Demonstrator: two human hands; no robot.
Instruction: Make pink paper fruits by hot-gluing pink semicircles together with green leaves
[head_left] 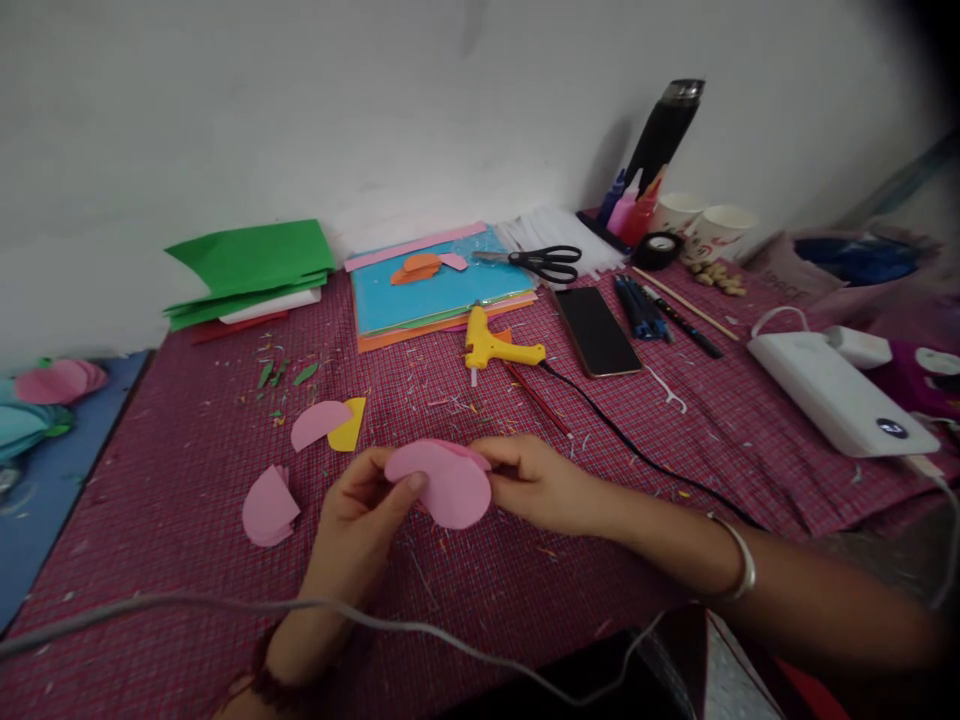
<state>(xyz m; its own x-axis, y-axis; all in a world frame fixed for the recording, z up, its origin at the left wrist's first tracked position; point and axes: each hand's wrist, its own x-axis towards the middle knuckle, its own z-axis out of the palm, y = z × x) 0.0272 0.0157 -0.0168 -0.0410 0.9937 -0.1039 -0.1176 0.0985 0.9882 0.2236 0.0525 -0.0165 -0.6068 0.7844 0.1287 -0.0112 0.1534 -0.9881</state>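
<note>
Between my two hands is a piece of pink folded paper (pixel 454 490) with rounded edges, held just above the checked tablecloth. My left hand (pixel 364 510) pinches its left side, thumb on top. At its right edge my right hand (pixel 536 480) grips the back of the paper, and those fingertips are partly hidden. Left of my hands lie a stack of folded pink half circles (pixel 268 508), a single pink half circle (pixel 319 422) and a yellow paper piece (pixel 349 425). A yellow glue gun (pixel 495 345) rests beyond my hands, its black cord running right.
Coloured sheets (pixel 427 285), green paper (pixel 255 260) and scissors (pixel 544 262) lie at the back. To the right are a phone (pixel 598 332), pens (pixel 641 308), a white power bank (pixel 840 390) and paper cups (pixel 720 232). A grey cable (pixel 225 602) crosses in front of my left wrist.
</note>
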